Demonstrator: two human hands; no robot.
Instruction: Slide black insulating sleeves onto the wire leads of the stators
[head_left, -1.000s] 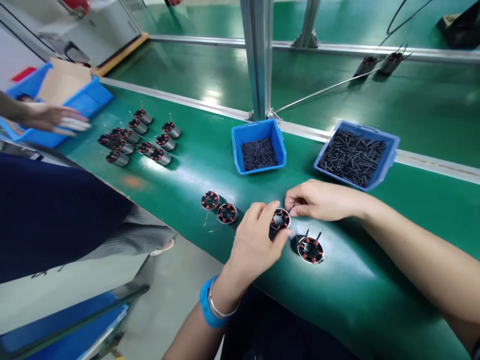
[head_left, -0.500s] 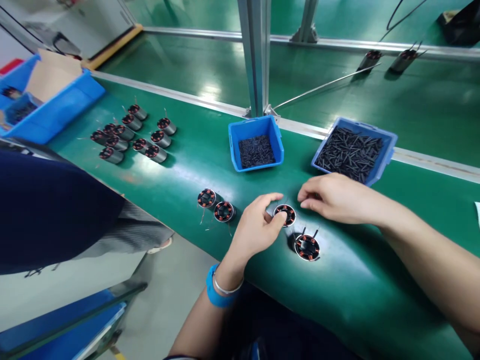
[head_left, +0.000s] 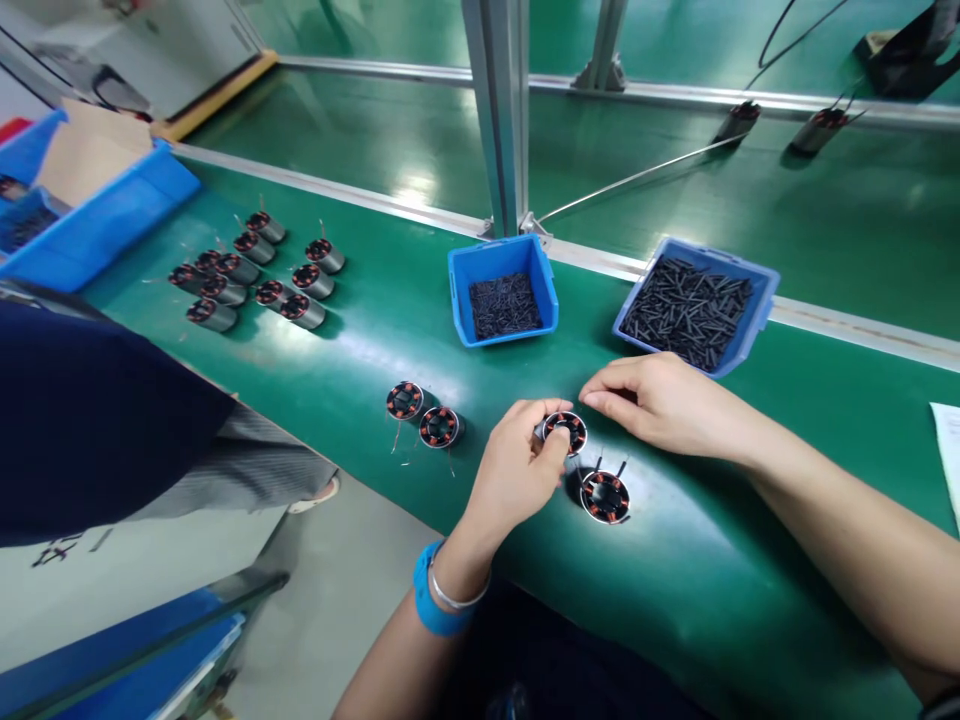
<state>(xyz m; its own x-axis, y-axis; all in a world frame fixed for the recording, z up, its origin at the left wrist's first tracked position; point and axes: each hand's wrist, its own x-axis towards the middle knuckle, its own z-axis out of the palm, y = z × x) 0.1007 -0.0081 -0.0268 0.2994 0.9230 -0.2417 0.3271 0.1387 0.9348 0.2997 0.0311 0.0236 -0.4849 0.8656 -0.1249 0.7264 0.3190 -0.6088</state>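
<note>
My left hand [head_left: 523,457] is closed round a metal motor stator [head_left: 576,432] with copper windings, its thumb on the top. Just to the right, my right hand [head_left: 652,402] has thumb and forefinger pinched at the stator's far edge; anything between the fingertips is too small to tell. Nearer to me stands a second stator [head_left: 606,497] with black sleeves on its upright wires. Two more stators, one of them [head_left: 441,427] close to my left hand, stand to the left with thin bare wires.
Behind my hands are a blue bin [head_left: 504,305] of small black tubes and a wider bin [head_left: 686,310] of larger ones. Several stators [head_left: 303,311] stand at the left, near a large blue crate [head_left: 112,215]. A metal post [head_left: 501,120] rises behind. A person's dark sleeve [head_left: 97,420] is at left.
My left hand has wrapped more fully round the stator. My right hand's fingertips have come closer to it and pressed together. The whole view has shifted slightly.
</note>
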